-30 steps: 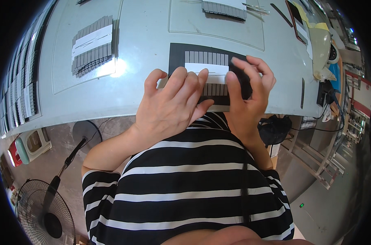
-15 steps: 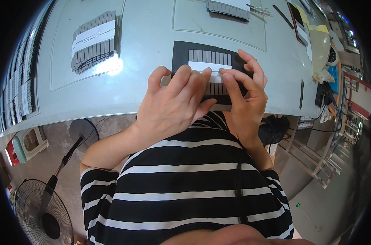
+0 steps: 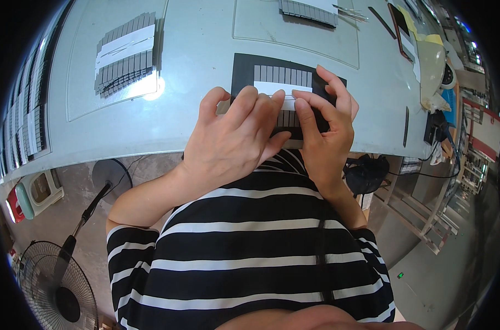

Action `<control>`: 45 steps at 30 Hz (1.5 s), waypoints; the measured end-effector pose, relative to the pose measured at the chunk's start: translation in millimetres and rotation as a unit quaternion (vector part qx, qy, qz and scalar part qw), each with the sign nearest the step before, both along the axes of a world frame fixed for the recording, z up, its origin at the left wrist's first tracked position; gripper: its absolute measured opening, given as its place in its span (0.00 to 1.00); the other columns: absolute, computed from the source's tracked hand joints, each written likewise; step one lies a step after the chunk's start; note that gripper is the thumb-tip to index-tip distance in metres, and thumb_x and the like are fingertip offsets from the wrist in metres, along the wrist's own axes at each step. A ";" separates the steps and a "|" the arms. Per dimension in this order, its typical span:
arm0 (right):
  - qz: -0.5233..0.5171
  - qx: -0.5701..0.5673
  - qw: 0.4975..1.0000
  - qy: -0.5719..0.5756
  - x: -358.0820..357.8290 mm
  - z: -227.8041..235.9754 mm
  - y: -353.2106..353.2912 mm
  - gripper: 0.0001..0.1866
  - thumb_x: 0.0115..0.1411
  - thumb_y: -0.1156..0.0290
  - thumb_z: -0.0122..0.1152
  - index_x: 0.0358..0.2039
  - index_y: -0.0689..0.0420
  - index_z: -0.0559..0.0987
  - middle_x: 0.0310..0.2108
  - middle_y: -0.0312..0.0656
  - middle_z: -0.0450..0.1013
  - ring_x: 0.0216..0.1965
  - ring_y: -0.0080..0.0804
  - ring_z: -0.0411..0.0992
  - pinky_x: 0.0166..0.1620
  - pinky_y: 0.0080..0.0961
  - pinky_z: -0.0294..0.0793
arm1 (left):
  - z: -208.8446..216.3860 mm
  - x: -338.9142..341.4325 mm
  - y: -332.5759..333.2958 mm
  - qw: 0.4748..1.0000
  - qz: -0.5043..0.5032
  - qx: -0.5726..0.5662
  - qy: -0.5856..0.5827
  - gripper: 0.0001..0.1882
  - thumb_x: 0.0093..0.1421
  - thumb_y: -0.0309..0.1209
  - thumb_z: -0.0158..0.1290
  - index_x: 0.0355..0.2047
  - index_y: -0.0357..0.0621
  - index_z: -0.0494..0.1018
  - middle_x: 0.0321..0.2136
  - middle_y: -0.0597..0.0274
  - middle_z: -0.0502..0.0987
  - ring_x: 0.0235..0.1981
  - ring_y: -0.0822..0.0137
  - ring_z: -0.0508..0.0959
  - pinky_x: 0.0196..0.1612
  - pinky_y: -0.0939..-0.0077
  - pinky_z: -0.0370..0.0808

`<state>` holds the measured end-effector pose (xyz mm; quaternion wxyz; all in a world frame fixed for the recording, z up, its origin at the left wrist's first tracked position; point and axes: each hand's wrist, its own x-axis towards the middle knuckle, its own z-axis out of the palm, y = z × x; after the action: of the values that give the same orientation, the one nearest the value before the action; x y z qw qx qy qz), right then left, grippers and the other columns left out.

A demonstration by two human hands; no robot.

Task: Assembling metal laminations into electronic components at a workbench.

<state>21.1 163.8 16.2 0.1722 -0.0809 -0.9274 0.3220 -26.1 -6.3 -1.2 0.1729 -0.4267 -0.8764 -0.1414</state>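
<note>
On a black mat (image 3: 241, 69) in front of me lies a flat piece of grey slats (image 3: 283, 75) with a white band (image 3: 266, 88) across its middle. My left hand (image 3: 230, 129) bends over its left part, fingers curled and fingertips down on the band; what they hold, if anything, is hidden. Thumb and index finger of my right hand (image 3: 327, 124) close in a pinch at the band's right part, other fingers raised. Between the fingertips of both hands runs a thin pale wire (image 3: 289, 98), too fine to see clearly.
Similar slatted pieces lie stacked at left (image 3: 126, 47) and at the far side (image 3: 307, 12), the latter beside thin wires (image 3: 351, 14). A phone (image 3: 399, 30) and dark strips (image 3: 382, 22) are at right. A fan (image 3: 60, 286) stands on the floor at lower left.
My right hand has shifted slightly left, its raised fingers moving with it. The left hand stays nearly in place on the white band.
</note>
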 end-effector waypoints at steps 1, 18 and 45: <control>0.004 -0.003 1.000 0.012 0.2 -2.1 0.0 0.06 0.60 0.71 0.66 0.38 0.54 0.85 0.60 0.39 0.69 0.57 0.40 0.60 0.60 0.34 0.61 | -0.1 0.3 -0.2 1.000 0.000 -0.001 0.001 0.31 0.58 0.50 0.59 0.57 0.47 0.74 0.42 0.67 0.71 0.49 0.67 0.69 0.54 0.61 0.57; 0.057 0.121 0.989 0.066 -1.2 -6.6 3.3 0.16 0.56 0.78 0.67 0.46 0.56 0.80 0.57 0.45 0.66 0.49 0.44 0.66 0.51 0.36 0.69 | -0.1 -0.4 1.0 1.000 -0.002 0.014 -0.004 0.30 0.57 0.49 0.59 0.57 0.47 0.74 0.42 0.67 0.71 0.49 0.67 0.69 0.54 0.60 0.58; 0.102 0.113 0.978 0.143 -7.5 -5.8 2.7 0.10 0.53 0.83 0.68 0.35 0.58 0.80 0.32 0.39 0.77 0.35 0.38 0.74 0.40 0.30 0.73 | 0.4 -0.9 1.6 1.000 -0.002 0.010 -0.004 0.30 0.57 0.48 0.59 0.57 0.47 0.74 0.41 0.68 0.72 0.49 0.67 0.69 0.54 0.60 0.58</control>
<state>13.6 166.5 10.4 0.2773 0.0804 -0.9270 0.2394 -27.0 -4.6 -0.8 0.1734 -0.4263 -0.8747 -0.1518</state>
